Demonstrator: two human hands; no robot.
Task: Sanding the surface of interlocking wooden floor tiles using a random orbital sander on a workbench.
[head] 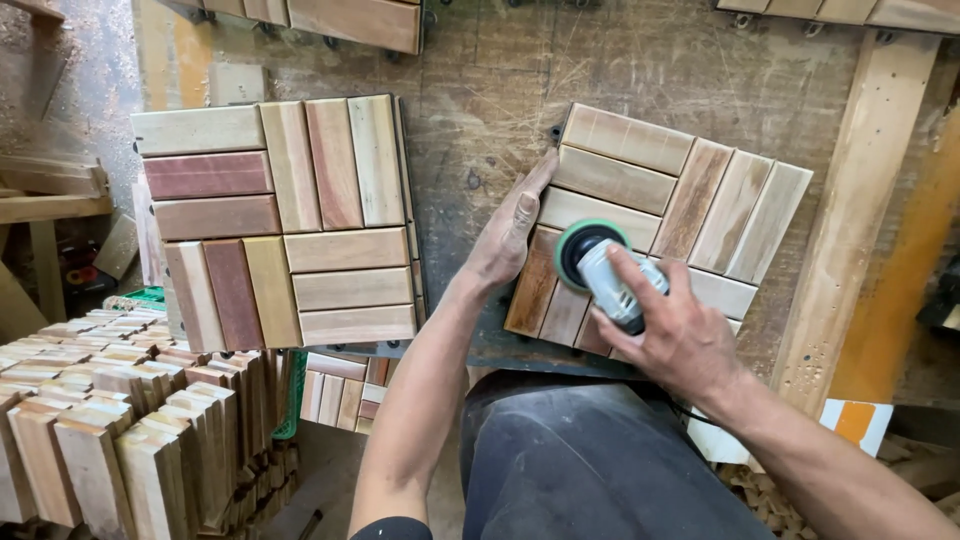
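Observation:
A square wooden slat tile lies slightly turned on the worn workbench. My left hand presses flat against the tile's left edge, fingers together. My right hand grips a grey power sander whose round green-rimmed pad rests on the tile's left middle slats.
A stack of similar slat tiles stands to the left on the bench. Several bundles of short wooden slats fill the lower left. More tiles line the far edge. A wooden beam runs along the right.

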